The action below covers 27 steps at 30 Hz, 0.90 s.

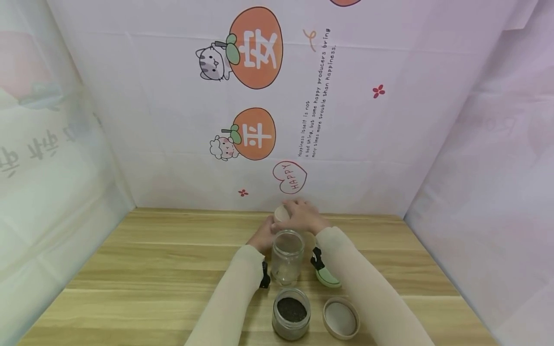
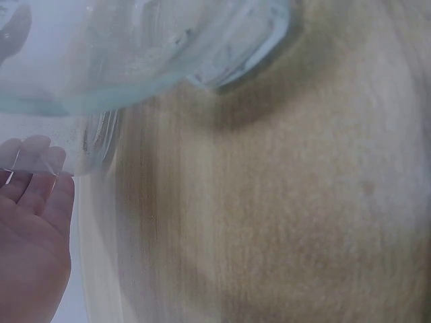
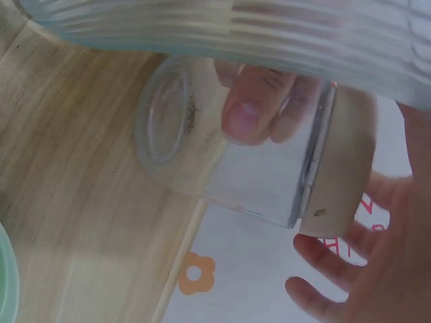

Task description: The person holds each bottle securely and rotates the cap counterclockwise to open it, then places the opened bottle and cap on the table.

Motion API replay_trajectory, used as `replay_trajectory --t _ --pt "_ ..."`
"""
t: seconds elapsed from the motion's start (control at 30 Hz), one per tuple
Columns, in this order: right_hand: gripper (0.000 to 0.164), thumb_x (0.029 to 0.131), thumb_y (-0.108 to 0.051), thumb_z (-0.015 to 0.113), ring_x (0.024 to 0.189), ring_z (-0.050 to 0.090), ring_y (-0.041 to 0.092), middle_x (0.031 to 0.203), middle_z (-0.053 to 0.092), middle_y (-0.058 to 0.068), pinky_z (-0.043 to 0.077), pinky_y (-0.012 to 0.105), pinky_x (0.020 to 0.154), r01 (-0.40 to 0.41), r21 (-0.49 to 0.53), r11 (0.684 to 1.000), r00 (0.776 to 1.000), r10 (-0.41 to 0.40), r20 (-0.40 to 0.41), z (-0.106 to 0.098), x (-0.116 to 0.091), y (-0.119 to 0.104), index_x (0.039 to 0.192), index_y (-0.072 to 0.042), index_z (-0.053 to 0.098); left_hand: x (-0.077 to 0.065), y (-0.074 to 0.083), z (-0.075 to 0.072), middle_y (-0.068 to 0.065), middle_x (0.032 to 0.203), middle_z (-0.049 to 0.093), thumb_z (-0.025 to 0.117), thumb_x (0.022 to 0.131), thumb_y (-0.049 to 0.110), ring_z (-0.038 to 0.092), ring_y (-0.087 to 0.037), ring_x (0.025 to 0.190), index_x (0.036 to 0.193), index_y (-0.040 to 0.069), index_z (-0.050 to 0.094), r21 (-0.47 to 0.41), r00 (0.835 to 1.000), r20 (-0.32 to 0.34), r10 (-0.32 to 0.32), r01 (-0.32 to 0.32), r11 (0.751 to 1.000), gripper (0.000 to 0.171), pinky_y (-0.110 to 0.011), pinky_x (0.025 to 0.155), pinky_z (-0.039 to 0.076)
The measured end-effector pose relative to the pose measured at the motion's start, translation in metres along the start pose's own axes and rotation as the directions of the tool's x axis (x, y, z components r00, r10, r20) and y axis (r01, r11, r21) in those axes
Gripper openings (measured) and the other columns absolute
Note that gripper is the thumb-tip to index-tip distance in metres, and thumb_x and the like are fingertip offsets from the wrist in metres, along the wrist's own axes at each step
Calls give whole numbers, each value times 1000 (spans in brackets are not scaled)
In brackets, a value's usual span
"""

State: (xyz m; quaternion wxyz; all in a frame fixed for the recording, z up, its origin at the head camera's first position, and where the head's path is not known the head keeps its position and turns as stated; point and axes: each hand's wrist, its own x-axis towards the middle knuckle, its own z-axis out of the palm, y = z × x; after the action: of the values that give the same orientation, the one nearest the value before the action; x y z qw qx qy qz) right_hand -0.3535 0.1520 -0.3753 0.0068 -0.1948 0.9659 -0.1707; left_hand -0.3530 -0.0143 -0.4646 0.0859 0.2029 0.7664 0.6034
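At the back of the table, my left hand (image 1: pixel 262 236) grips a clear glass jar (image 3: pixel 259 182), its thumb on the glass in the right wrist view. Beige and round, a lid (image 1: pixel 282 214) sits on this jar's mouth. My right hand (image 1: pixel 306 217) reaches round the lid with thumb and fingers; it is slightly blurred, and some fingers spread beyond the rim in the right wrist view. Close in front of both hands stands a taller open glass jar (image 1: pixel 287 262), which partly covers them in the wrist views.
Nearer the front, an open glass jar (image 1: pixel 291 315) holds dark grains. A loose lid (image 1: pixel 341 318) lies to its right, inside facing up. Partly under the right forearm is a green dish (image 1: pixel 327 278). A printed white cloth (image 1: pixel 173 120) rises behind the wooden table (image 1: pixel 151 269).
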Motion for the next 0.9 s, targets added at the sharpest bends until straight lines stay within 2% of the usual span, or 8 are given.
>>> replay_trajectory --t 0.1,0.17,0.23,0.43,0.63,0.77,0.9 --pt "102 73 -71 74 123 44 37 144 44 20 40 60 101 -42 7 999 998 42 -38 1 -1 -1 151 -12 45 1 -3 0 -17 149 42 76 90 23 42 -35 135 151 6 30 37 1000 -20 -19 19 999 79 -53 112 34" --pt "101 72 -72 74 121 45 36 142 46 20 40 59 101 -49 -5 999 997 48 -55 1 -1 -2 150 -13 47 2 -5 0 -20 147 42 76 90 23 43 -37 134 150 3 30 66 999 -42 -30 33 997 78 -54 112 34" --pt "99 73 -72 74 122 45 36 141 47 20 40 59 101 -46 -17 999 997 45 -66 0 -1 -3 149 -13 48 2 -5 0 -22 147 43 76 90 21 43 -39 134 149 1 31 57 999 -42 -21 24 998 77 -56 112 34" --pt "93 77 -70 72 122 46 37 139 49 20 39 60 102 -64 -22 998 995 62 -84 -1 -3 -7 148 -14 50 2 -6 -2 -20 149 41 78 88 19 39 -39 137 150 3 33 77 998 -51 -26 30 997 78 -56 114 31" --pt "88 80 -70 69 118 47 35 135 51 19 41 60 99 -97 -47 994 990 91 -103 1 -4 -12 144 -12 53 0 -3 -2 -17 151 39 76 89 18 38 -39 139 151 4 36 88 999 -46 -1 5 996 75 -56 114 31" --pt "85 80 -65 71 117 48 34 133 53 18 43 58 98 -91 -61 994 990 84 -109 1 -3 -15 143 -11 55 -3 0 -1 -17 150 40 74 92 20 39 -38 138 150 4 35 114 999 -49 -15 21 993 72 -55 114 31" --pt "81 80 -60 72 115 48 33 131 54 18 45 55 95 -61 -68 996 992 53 -115 -1 -2 -17 142 -10 56 -4 3 -1 -20 152 37 74 92 18 37 -39 139 152 3 28 98 999 -39 4 -1 995 77 -55 114 30"
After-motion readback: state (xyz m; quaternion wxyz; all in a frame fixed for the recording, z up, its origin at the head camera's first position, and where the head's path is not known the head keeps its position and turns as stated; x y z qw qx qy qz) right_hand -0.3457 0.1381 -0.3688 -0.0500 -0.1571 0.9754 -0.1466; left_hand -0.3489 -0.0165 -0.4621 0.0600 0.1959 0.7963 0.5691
